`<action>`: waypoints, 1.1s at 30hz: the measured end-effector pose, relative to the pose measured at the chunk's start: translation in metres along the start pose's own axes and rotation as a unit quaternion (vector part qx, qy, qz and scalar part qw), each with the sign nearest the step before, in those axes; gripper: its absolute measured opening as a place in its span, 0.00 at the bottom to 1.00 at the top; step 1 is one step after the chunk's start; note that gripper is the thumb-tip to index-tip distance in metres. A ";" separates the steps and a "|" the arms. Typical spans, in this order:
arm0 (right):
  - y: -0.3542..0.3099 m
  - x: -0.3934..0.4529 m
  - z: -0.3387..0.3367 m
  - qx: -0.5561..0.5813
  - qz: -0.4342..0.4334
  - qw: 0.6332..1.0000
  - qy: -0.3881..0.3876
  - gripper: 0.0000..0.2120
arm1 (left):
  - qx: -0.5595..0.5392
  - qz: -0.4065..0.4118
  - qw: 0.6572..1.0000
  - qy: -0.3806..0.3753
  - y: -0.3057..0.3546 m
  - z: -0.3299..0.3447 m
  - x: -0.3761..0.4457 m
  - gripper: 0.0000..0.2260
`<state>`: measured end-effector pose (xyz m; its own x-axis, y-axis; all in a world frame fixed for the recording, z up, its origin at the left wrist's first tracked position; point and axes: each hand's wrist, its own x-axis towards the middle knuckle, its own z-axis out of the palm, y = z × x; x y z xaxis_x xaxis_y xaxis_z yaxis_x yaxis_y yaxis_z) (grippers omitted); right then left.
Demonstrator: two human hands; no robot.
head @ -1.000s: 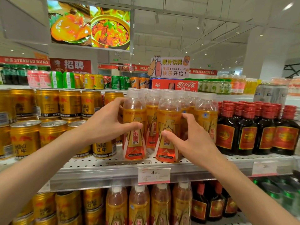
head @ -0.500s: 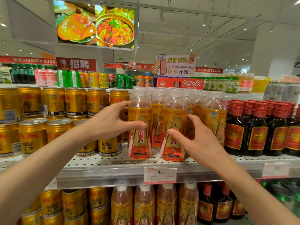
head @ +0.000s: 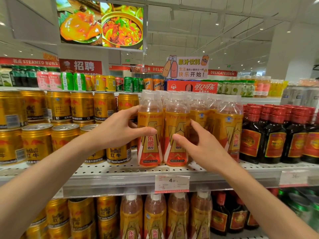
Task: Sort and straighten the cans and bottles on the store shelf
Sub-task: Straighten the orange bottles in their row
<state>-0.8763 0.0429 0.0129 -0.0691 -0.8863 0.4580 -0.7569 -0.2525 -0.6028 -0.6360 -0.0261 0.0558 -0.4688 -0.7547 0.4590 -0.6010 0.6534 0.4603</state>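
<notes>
Standing side by side, two bottles [head: 150, 133] apparently gripped.

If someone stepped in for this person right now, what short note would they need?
Left hand: wrapped around the front-left orange bottle, thumb across its label.
Right hand: on the neighbouring front orange bottle, thumb on its label, fingers behind.
Both bottles stand upright at the shelf edge, labels facing out, nearly touching.
Gold cans sit to the left, dark red-capped bottles to the right, in rows.
Left to do: release these two, then check the other rows.
</notes>
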 end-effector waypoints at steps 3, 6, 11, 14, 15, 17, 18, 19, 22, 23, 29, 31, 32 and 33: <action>0.003 0.001 0.001 -0.002 0.002 1.000 0.004 0.43 | -0.002 0.001 1.000 0.001 -0.001 0.001 0.000 0.41; 0.004 0.001 0.004 0.004 -0.004 1.000 0.010 0.41 | -0.005 0.002 1.000 -0.001 -0.001 0.002 0.002 0.40; 0.006 -0.001 0.009 0.011 -0.009 1.000 0.011 0.41 | -0.013 0.003 1.000 -0.010 -0.001 0.004 0.001 0.40; 0.005 -0.004 0.009 0.003 -0.014 1.000 0.019 0.40 | -0.008 0.005 1.000 -0.008 0.001 0.003 0.000 0.40; 0.004 -0.005 0.009 -0.006 -0.017 1.000 0.021 0.40 | -0.002 0.006 1.000 -0.008 0.003 0.003 0.000 0.40; 0.000 -0.008 0.004 -0.029 -0.022 0.999 0.017 0.39 | 0.013 0.005 1.000 -0.003 0.007 0.003 -0.002 0.41; -0.001 -0.010 0.000 -0.047 -0.025 0.998 0.017 0.38 | 0.026 0.008 1.000 0.009 0.008 0.004 -0.004 0.42; -0.003 -0.012 -0.007 -0.067 -0.032 0.997 0.020 0.37 | 0.043 0.016 0.998 0.034 0.009 0.005 -0.006 0.43; -0.006 -0.014 -0.034 -0.124 -0.091 0.986 0.064 0.29 | 0.100 0.068 0.985 0.127 0.011 0.005 -0.007 0.47; -0.007 -0.013 -0.045 -0.141 -0.118 0.980 0.080 0.25 | 0.117 0.089 0.977 0.152 0.014 0.003 -0.005 0.45; -0.024 0.021 -0.094 -0.267 -0.224 0.929 0.121 0.17 | 0.253 0.178 0.940 0.142 0.062 -0.006 0.025 0.34; -0.030 0.039 -0.106 -0.325 -0.230 0.910 0.115 0.18 | 0.290 0.159 0.938 0.099 0.074 -0.005 0.038 0.36; -0.034 0.047 -0.111 -0.355 -0.224 0.902 0.104 0.20 | 0.306 0.150 0.937 0.080 0.078 -0.004 0.044 0.37; -0.036 0.057 -0.115 -0.382 -0.215 0.895 0.085 0.22 | 0.317 0.142 0.936 0.062 0.080 -0.003 0.048 0.37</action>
<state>-0.9278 0.0463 0.1354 0.2863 -0.6834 0.6716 -0.9562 -0.1590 0.2459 -0.7054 -0.0101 0.1170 -0.6120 -0.5175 0.5979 -0.7455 0.6299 -0.2179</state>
